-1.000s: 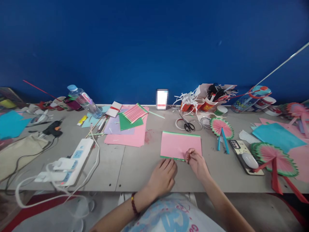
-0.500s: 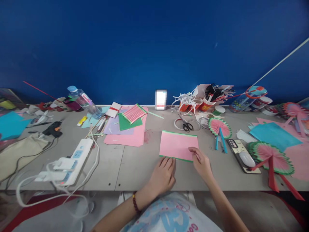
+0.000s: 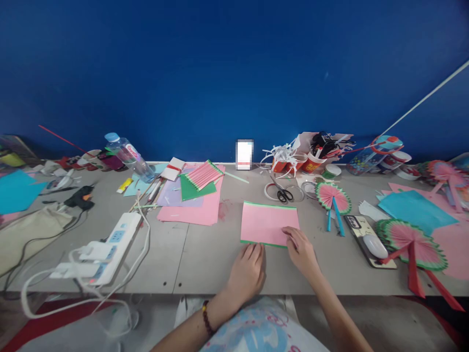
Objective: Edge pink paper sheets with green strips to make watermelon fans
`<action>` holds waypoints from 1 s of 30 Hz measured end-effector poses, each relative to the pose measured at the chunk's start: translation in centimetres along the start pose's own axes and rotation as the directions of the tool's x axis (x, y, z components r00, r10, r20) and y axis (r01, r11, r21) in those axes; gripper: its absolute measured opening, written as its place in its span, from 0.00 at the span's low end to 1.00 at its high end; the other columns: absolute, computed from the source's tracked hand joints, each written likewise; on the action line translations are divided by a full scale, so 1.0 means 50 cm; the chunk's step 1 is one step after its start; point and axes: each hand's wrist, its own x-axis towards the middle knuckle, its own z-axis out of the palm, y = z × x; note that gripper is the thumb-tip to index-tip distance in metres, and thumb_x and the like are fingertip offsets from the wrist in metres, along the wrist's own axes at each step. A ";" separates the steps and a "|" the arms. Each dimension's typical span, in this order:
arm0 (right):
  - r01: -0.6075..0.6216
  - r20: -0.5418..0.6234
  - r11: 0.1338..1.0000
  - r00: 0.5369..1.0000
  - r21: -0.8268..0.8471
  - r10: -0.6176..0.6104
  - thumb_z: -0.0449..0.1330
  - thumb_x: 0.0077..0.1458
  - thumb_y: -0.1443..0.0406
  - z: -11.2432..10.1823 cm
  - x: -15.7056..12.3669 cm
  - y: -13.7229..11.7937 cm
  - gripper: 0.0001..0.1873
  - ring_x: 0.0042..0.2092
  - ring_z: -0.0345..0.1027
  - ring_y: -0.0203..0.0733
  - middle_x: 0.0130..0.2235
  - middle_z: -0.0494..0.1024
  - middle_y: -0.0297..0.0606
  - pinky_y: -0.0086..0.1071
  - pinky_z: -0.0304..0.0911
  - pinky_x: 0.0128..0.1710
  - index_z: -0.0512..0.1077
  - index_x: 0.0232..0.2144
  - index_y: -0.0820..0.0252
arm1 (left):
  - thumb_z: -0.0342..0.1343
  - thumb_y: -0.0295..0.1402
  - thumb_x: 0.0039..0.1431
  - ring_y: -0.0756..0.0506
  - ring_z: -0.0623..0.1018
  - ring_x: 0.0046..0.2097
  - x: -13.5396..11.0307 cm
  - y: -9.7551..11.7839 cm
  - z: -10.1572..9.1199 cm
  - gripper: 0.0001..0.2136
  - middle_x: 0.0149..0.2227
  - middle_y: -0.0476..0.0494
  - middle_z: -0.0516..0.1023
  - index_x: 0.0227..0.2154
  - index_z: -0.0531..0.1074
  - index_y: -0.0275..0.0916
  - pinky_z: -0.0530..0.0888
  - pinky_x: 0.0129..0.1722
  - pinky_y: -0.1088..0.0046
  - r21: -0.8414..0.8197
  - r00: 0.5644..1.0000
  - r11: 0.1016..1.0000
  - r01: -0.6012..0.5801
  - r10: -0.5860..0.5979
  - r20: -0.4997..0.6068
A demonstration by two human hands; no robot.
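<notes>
A pink sheet of paper [image 3: 266, 221] with green strips along its far and near edges lies flat in front of me. At the sheet's near edge, my left hand [image 3: 248, 269] has its fingers bent and held together, tips on the green strip; its thumb is hidden. My right hand [image 3: 300, 250] is curled over the near right corner, its index finger reaching onto the pink side and the corner covered by the fingers. Beyond the sheet lie black-handled scissors [image 3: 284, 195] beside rolls of tape [image 3: 271, 189].
A pleated pink paper piece [image 3: 204, 175] rests on stacked coloured paper [image 3: 188, 215] to the left. A white power strip [image 3: 119, 244] and a bottle [image 3: 132, 156] stand farther left. Round paper fans [image 3: 414, 244], a phone [image 3: 353, 225] and a mouse [image 3: 375, 246] lie right.
My right hand has moved slightly left along the sheet's near right corner. The left hand stays at the near edge. The whole view has shifted a little.
</notes>
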 end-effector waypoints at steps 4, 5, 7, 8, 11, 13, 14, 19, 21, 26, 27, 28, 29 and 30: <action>0.062 0.046 0.998 0.997 -0.004 -0.062 0.47 0.53 0.69 0.011 0.018 -0.014 0.16 0.48 0.68 0.48 0.43 0.76 0.44 0.44 0.62 0.51 0.70 0.41 0.57 | 0.46 0.26 0.59 0.40 0.71 0.55 -0.019 -0.022 -0.033 0.23 0.54 0.36 0.72 0.58 0.62 0.34 0.71 0.54 0.60 -0.118 0.998 0.993 -0.009 0.002 -0.061; 0.077 0.062 0.997 0.995 -0.002 -0.077 0.47 0.54 0.69 0.013 0.023 -0.018 0.15 0.48 0.68 0.48 0.43 0.76 0.45 0.44 0.62 0.50 0.70 0.41 0.57 | 0.45 0.26 0.60 0.42 0.73 0.52 -0.016 -0.037 -0.050 0.21 0.52 0.38 0.74 0.57 0.64 0.37 0.73 0.52 0.63 -0.168 0.997 0.986 -0.001 -0.013 -0.080; 0.102 0.087 0.995 0.991 -0.006 -0.101 0.48 0.54 0.69 0.017 0.031 -0.025 0.15 0.48 0.68 0.48 0.42 0.77 0.45 0.44 0.62 0.50 0.70 0.40 0.58 | 0.45 0.30 0.63 0.45 0.75 0.49 0.004 -0.085 -0.091 0.17 0.50 0.42 0.75 0.53 0.68 0.42 0.74 0.49 0.66 -0.252 0.984 0.965 0.072 -0.111 -0.142; 0.110 0.093 0.994 0.990 -0.013 -0.108 0.48 0.55 0.69 0.018 0.035 -0.028 0.14 0.48 0.67 0.49 0.42 0.77 0.45 0.44 0.61 0.49 0.70 0.40 0.59 | 0.45 0.31 0.64 0.45 0.76 0.46 0.022 -0.120 -0.113 0.14 0.47 0.44 0.77 0.49 0.70 0.43 0.74 0.47 0.67 -0.268 0.970 0.955 0.124 -0.173 -0.169; 0.113 0.091 0.992 0.990 -0.051 -0.108 0.49 0.56 0.68 0.024 0.040 -0.032 0.13 0.48 0.66 0.50 0.43 0.77 0.45 0.44 0.60 0.49 0.71 0.40 0.59 | 0.46 0.31 0.64 0.45 0.76 0.45 0.101 -0.254 -0.170 0.10 0.42 0.44 0.77 0.41 0.73 0.43 0.73 0.46 0.68 -0.165 0.919 0.949 0.269 -0.304 -0.250; 0.107 0.077 0.992 0.992 -0.070 -0.102 0.50 0.57 0.68 0.029 0.041 -0.030 0.12 0.48 0.66 0.50 0.43 0.76 0.45 0.44 0.59 0.49 0.71 0.40 0.59 | 0.47 0.29 0.62 0.42 0.73 0.50 0.156 -0.349 -0.193 0.11 0.46 0.40 0.75 0.42 0.72 0.40 0.70 0.50 0.66 -0.030 0.893 0.940 0.339 -0.332 -0.305; 0.104 0.067 0.992 0.993 -0.074 -0.099 0.50 0.56 0.69 0.032 0.040 -0.028 0.12 0.48 0.66 0.50 0.43 0.76 0.45 0.44 0.58 0.49 0.71 0.40 0.59 | 0.48 0.28 0.61 0.41 0.73 0.50 0.179 -0.390 -0.201 0.11 0.47 0.39 0.74 0.44 0.72 0.38 0.69 0.50 0.65 0.023 0.888 0.929 0.369 -0.345 -0.304; 0.115 0.025 0.992 0.993 -0.060 -0.114 0.49 0.56 0.71 0.042 0.038 -0.017 0.12 0.47 0.66 0.48 0.42 0.77 0.44 0.42 0.58 0.48 0.71 0.38 0.59 | 0.47 0.28 0.61 0.39 0.73 0.47 0.232 -0.499 -0.214 0.10 0.45 0.37 0.75 0.41 0.72 0.36 0.68 0.45 0.64 0.190 0.873 0.869 0.456 -0.396 -0.284; 0.126 0.010 0.990 0.992 -0.062 -0.126 0.49 0.56 0.71 0.045 0.038 -0.012 0.12 0.46 0.67 0.47 0.41 0.77 0.43 0.41 0.58 0.47 0.71 0.38 0.59 | 0.44 0.27 0.62 0.39 0.73 0.45 0.232 -0.509 -0.215 0.12 0.43 0.37 0.76 0.38 0.73 0.36 0.68 0.44 0.64 0.202 0.863 0.858 0.472 -0.402 -0.307; 0.176 -0.058 0.981 0.982 -0.078 -0.180 0.50 0.56 0.70 0.053 0.038 -0.002 0.11 0.43 0.68 0.47 0.39 0.77 0.41 0.40 0.59 0.45 0.72 0.36 0.58 | 0.47 0.31 0.62 0.39 0.73 0.46 0.228 -0.518 -0.207 0.10 0.40 0.39 0.77 0.34 0.74 0.38 0.68 0.43 0.65 0.220 0.874 0.866 0.448 -0.374 -0.309; 0.183 -0.063 0.980 0.980 -0.079 -0.188 0.50 0.56 0.70 0.054 0.038 -0.001 0.11 0.43 0.68 0.47 0.39 0.77 0.41 0.40 0.59 0.45 0.72 0.36 0.58 | 0.48 0.31 0.62 0.39 0.73 0.46 0.228 -0.521 -0.204 0.10 0.40 0.38 0.77 0.34 0.74 0.38 0.68 0.42 0.65 0.222 0.879 0.870 0.440 -0.366 -0.305; 0.188 -0.063 0.979 0.979 -0.079 -0.193 0.50 0.56 0.70 0.054 0.038 -0.001 0.11 0.43 0.68 0.47 0.39 0.77 0.41 0.40 0.59 0.45 0.72 0.36 0.58 | 0.48 0.31 0.61 0.39 0.73 0.46 0.229 -0.523 -0.202 0.09 0.39 0.38 0.77 0.34 0.74 0.38 0.68 0.42 0.65 0.224 0.882 0.873 0.434 -0.361 -0.304; 0.190 -0.063 0.979 0.979 -0.079 -0.195 0.50 0.56 0.70 0.054 0.038 -0.001 0.11 0.43 0.68 0.46 0.39 0.77 0.42 0.40 0.59 0.45 0.72 0.36 0.58 | 0.48 0.30 0.61 0.39 0.73 0.46 0.230 -0.525 -0.200 0.09 0.39 0.38 0.77 0.34 0.74 0.38 0.68 0.42 0.65 0.226 0.882 0.872 0.434 -0.359 -0.306; 0.191 -0.064 0.978 0.978 -0.078 -0.196 0.50 0.56 0.70 0.054 0.038 -0.001 0.11 0.43 0.68 0.47 0.39 0.77 0.42 0.40 0.59 0.45 0.72 0.36 0.58 | 0.47 0.28 0.61 0.38 0.73 0.46 0.232 -0.527 -0.199 0.10 0.39 0.38 0.77 0.34 0.74 0.38 0.67 0.42 0.64 0.226 0.878 0.869 0.439 -0.362 -0.314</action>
